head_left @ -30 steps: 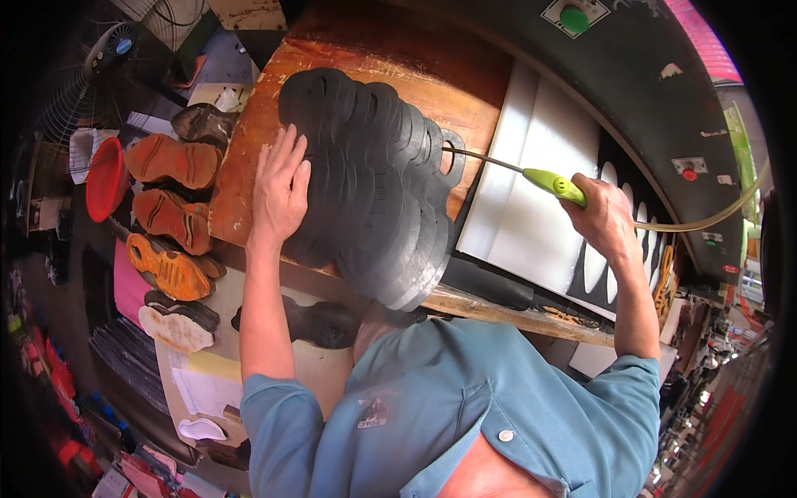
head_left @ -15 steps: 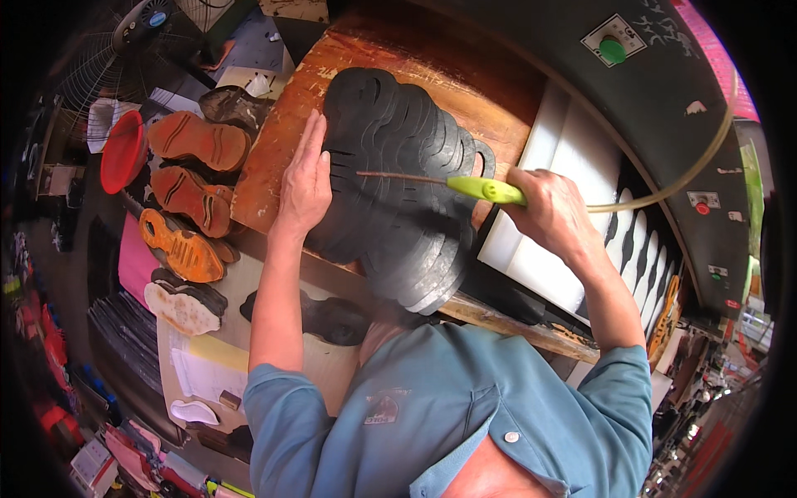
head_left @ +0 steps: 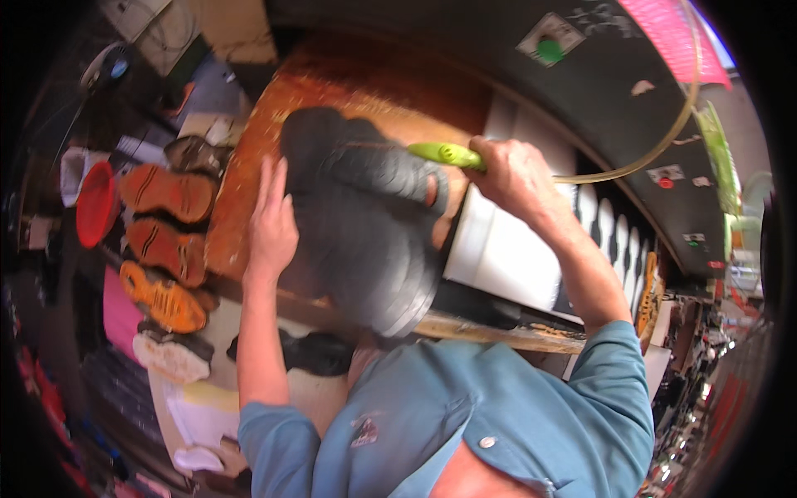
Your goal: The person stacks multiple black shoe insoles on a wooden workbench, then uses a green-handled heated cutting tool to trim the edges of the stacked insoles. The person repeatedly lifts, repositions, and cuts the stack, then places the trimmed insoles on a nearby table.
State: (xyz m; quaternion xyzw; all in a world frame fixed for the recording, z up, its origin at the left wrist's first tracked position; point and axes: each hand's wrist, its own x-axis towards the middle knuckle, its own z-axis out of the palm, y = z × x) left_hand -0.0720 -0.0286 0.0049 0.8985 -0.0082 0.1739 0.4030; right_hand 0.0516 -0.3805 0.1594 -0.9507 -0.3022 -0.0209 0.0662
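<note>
Black shoe soles [head_left: 374, 249] lie overlapped in several layers on a worn wooden board [head_left: 241, 199], blurred in places. My right hand [head_left: 513, 178] is wrapped around a green air blow gun [head_left: 444, 153]. Its thin brownish nozzle points left over the far part of the soles, and a clear yellowish hose [head_left: 643, 172] trails from behind my hand. My left hand [head_left: 272, 220] stays at the left edge of the soles, fingers stretched out and holding nothing. Whether its fingers touch the soles I cannot tell.
Orange-brown soles [head_left: 168, 192] and a red dish [head_left: 97, 204] sit at the left. White sheets [head_left: 502, 249] and a rack of white sole shapes [head_left: 604, 220] stand at the right. A dark machine panel with a green button [head_left: 550, 51] rises at the far right.
The blow gun has moved away from me, toward the far edge of the soles. My left hand stays by their left edge. The whole view has shifted a little.
</note>
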